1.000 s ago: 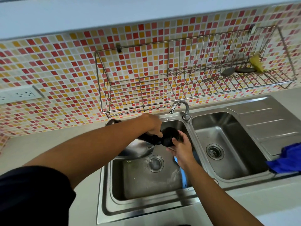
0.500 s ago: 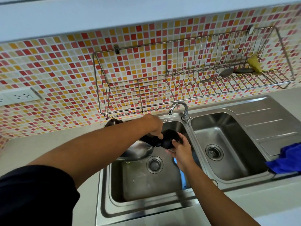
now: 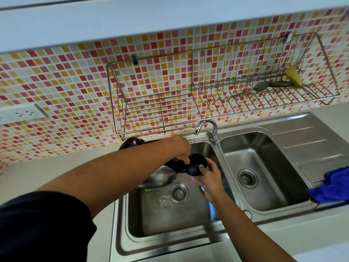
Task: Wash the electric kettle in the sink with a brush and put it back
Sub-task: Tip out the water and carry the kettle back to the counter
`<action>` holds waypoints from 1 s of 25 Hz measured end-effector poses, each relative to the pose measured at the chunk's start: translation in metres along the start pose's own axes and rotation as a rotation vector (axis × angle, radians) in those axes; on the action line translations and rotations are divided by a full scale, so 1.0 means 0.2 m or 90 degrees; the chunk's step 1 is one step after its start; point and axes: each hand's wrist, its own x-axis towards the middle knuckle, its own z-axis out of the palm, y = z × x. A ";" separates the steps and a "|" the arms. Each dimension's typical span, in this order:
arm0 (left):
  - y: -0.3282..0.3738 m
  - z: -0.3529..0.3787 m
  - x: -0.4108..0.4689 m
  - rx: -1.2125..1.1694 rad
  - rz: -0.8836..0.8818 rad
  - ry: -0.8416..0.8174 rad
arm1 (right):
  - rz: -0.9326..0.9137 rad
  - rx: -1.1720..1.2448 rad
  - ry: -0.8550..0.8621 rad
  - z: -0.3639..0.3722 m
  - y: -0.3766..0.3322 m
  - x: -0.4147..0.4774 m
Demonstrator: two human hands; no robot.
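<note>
Holding: both hands are gripping the shiny stainless-steel electric kettle with black plastic handle and lid [image 3: 160, 177], which is lying tipped on its side over the left basin of the double stainless-steel sink [image 3: 170, 241].
Kettle look: its rounded metal belly is reflecting the basin, and its black round lid is swinging open toward the tap side; the black top parts are clustering between the two hands.
Left hand: the left hand [image 3: 181, 146] is closing from above on the black handle part, fingers curling down around it.
Right hand: the right hand [image 3: 209, 176] is coming up from below, fingertips pressing on the rim of the black lid; I cannot tell whether it is fully clamping it.
Basin: the left basin is showing water droplets, a small greenish scrap, and a light blue item against its right wall, partly hiding behind the right forearm.
Tap: the curved chrome tap [image 3: 207, 127] is standing on the divider behind the kettle.
Surroundings: a wall-mounted steel wire dish rack [image 3: 170, 118] is hanging on the red, orange and yellow mosaic tiles; a crumpled blue cloth [image 3: 332, 188] is lying at the right edge of the sink, and a pale worktop [image 3: 37, 174] is surrounding it.
</note>
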 end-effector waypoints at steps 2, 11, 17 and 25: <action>-0.02 0.03 0.01 -0.010 0.013 0.022 | -0.010 -0.006 -0.005 -0.01 -0.01 -0.01; -0.24 0.40 -0.17 -0.272 -0.014 0.301 | -0.006 -0.082 0.062 -0.09 -0.01 -0.01; -0.21 0.66 -0.29 -0.662 -0.124 0.527 | 0.025 -0.161 -0.052 -0.04 0.05 -0.07; -0.12 0.92 -0.30 -0.923 -0.074 0.644 | 0.048 -0.126 -0.096 0.06 -0.03 -0.17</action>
